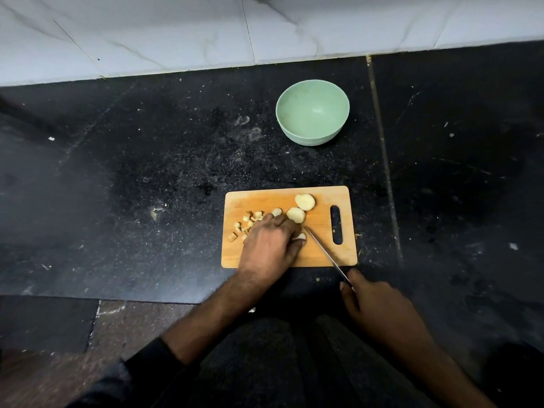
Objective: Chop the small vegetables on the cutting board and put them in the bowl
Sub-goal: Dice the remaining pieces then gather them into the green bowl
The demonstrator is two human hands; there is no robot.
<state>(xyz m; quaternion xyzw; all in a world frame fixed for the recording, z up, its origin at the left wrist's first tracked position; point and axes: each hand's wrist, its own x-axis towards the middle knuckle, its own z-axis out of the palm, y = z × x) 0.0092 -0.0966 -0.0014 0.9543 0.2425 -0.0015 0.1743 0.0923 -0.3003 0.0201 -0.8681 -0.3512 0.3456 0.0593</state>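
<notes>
A wooden cutting board (323,254) lies on the black counter. Two pale round vegetable halves (305,201) lie near its far edge, and several small chopped pieces (250,223) are scattered at its left. My left hand (269,248) is curled over a small pale piece (299,237) and holds it down on the board. My right hand (382,313) grips the handle of a knife (322,250), whose thin blade slants across the board with its tip beside that piece. A light green bowl (312,113), empty, stands beyond the board.
The black stone counter (147,187) is speckled with crumbs and smears. A white marble-look wall (206,30) runs along the back. The counter's front edge drops to a brown floor (117,319) at the lower left. My dark-clothed lap fills the bottom.
</notes>
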